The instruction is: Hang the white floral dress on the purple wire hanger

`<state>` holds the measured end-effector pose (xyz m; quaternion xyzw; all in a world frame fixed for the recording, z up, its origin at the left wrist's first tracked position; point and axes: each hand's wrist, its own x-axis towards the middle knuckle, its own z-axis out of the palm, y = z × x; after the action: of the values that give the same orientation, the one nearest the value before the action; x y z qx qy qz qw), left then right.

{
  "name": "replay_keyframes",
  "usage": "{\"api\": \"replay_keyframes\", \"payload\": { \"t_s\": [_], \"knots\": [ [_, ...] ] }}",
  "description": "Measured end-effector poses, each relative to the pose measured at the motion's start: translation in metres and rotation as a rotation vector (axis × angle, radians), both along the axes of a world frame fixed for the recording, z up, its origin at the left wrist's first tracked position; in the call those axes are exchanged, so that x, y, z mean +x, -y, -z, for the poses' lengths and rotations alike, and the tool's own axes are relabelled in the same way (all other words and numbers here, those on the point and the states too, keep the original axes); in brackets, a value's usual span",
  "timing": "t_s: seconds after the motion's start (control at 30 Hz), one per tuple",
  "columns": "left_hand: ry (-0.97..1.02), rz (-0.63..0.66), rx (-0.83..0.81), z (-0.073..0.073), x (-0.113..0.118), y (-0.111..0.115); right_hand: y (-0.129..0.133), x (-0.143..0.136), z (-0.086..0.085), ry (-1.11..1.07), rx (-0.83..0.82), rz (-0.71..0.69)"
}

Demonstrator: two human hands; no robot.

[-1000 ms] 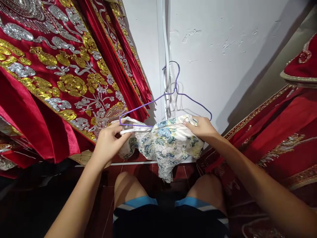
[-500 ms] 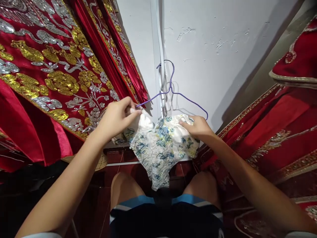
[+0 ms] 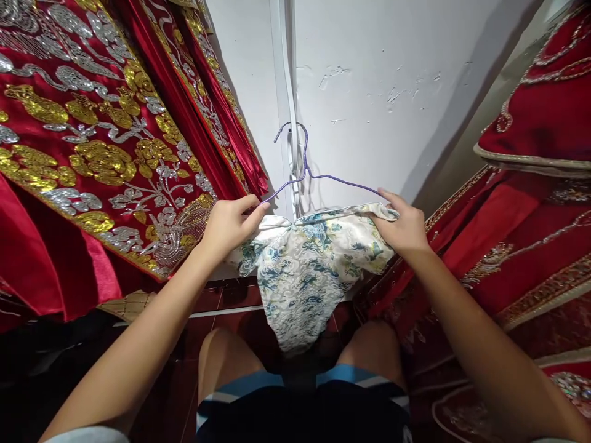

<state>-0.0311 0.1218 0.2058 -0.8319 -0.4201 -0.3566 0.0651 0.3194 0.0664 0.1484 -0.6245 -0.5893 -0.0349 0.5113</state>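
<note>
A white floral top [image 3: 302, 271] with blue, green and yellow print hangs stretched between my hands, its lower part dangling above my knees. My left hand [image 3: 233, 224] pinches its left shoulder together with the left end of a purple hanger [image 3: 344, 180]. At the other side my right hand [image 3: 401, 223] grips the right shoulder, thumb and fingers closed on the cloth, with the fingertips at the hanger's right end. The hanger's hook is up by a white strip on the wall. Both hanger tips are hidden by my hands and the cloth.
Red garments with gold and silver sequins [image 3: 106, 160] hang close on the left. More red beaded garments [image 3: 521, 227] are close on the right. A white wall [image 3: 369, 92] with peeling paint stands ahead, a white vertical strip [image 3: 287, 74] running down it. Dark red tiles [image 3: 184, 394] lie below.
My right hand has moved outward and up to the hanger's right end, pulling the top's right shoulder wider. The neckline is now stretched straighter. My left hand still holds the left shoulder.
</note>
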Motion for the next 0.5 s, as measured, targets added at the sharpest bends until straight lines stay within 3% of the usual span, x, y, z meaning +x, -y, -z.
{"api": "replay_keyframes", "payload": {
  "t_s": [0.17,0.3,0.4,0.5],
  "knots": [
    [0.009,-0.106,0.09,0.0,-0.016,-0.002,0.001,0.0,-0.023,-0.143,-0.136,-0.148],
    [0.126,-0.076,0.012,0.01,-0.035,-0.003,0.012,0.008,-0.033,-0.562,-0.385,-0.448],
    [0.153,-0.054,-0.136,0.02,-0.044,-0.005,0.01,0.003,-0.024,-0.794,-0.498,-0.521],
    [0.172,-0.097,-0.088,0.025,-0.046,-0.009,0.002,-0.019,-0.003,-0.661,-0.388,-0.456]
  ]
}}
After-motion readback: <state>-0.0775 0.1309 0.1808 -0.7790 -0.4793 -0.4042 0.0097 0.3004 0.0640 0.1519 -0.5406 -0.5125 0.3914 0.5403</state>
